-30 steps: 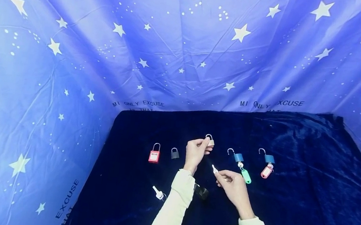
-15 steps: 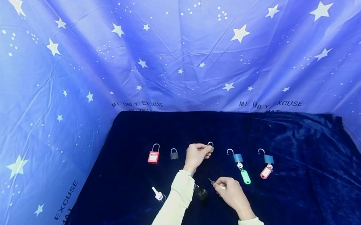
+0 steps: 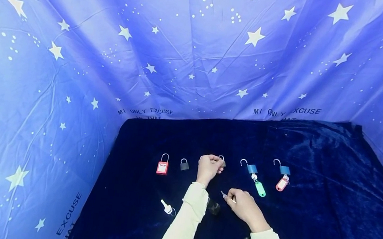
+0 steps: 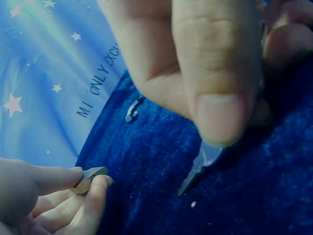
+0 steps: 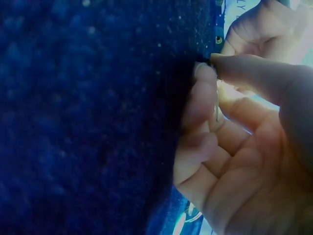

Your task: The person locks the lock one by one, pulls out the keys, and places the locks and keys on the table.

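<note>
In the head view my left hand (image 3: 208, 169) pinches a small brass-coloured padlock (image 3: 223, 164) with its shackle up. The left wrist view shows the padlock's flat end (image 4: 95, 172) between thumb and fingers. My right hand (image 3: 244, 206) holds a small metal key (image 3: 223, 195) between thumb and forefinger. The key's toothed blade (image 4: 193, 178) sticks out past the thumb, apart from the padlock. A thin metal ring (image 5: 217, 105) shows against the right fingers in the right wrist view. The rest of the key is hidden by that hand.
A red padlock (image 3: 162, 167) and a black padlock (image 3: 184, 165) lie to the left, a white-headed key (image 3: 167, 207) nearer. Rightward lie two blue padlocks, one with a green tag (image 3: 260, 189), one with a red tag (image 3: 281, 184). Dark blue cloth (image 3: 323, 215) covers the surface.
My left hand has come down and nearer with the padlock. My right hand has lowered slightly, and the key's blade now sits lower and shows less brightly. The other padlocks stay put.
</note>
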### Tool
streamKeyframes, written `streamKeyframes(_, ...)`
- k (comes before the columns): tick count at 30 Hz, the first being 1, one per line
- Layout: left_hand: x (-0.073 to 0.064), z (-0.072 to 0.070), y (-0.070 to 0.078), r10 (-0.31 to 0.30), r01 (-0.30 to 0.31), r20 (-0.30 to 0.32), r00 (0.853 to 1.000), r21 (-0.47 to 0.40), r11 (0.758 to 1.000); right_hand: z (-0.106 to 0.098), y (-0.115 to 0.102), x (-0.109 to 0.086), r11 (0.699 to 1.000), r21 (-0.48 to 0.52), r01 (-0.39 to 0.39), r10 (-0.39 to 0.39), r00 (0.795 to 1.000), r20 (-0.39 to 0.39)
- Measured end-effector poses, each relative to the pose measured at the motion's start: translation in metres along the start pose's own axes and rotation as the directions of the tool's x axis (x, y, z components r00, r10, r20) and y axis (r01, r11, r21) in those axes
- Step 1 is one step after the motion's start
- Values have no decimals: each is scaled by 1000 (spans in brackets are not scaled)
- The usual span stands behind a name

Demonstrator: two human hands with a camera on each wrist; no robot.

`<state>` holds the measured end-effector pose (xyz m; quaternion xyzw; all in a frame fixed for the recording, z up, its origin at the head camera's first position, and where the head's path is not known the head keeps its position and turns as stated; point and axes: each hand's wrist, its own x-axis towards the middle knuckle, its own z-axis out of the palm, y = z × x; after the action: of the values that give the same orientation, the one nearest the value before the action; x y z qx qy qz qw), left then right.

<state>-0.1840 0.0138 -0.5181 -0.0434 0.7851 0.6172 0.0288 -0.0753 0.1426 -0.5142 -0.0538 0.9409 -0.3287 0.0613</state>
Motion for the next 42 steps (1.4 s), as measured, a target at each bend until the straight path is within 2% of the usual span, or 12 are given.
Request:
streamKeyframes(12,-2,4,3,-18,17,24,1000,41,999,-3,-5,0,997,-71,-9,11,1000,27)
streamKeyframes(20,1,9,0,-31,31,-6,999,49,998,-4,-5,0,995,-102,-7,11,999,37)
streamKeyframes(26,2,11,-1,-17,18,-7,1000,104,994,-4,-4,1,994,-106,5,-2,999,33)
streamKeyframes(30,0,11,-2,26,-25,-2,1000,185,982,-5,-4,1,994,-109,8,-5,1000,29)
streamKeyframes(33,0,11,-3,38,-34,-10,999,241,970,-5,-3,0,993,-117,18,-16,1000,17)
streamKeyframes(38,0,12,-2,-3,9,-18,1000,322,947,-5,-4,0,991,-134,19,-19,1000,2)
streamKeyframes(42,-1,12,-1,-5,9,-13,1000,359,933,-6,-3,0,989,-150,8,-10,1000,-9)
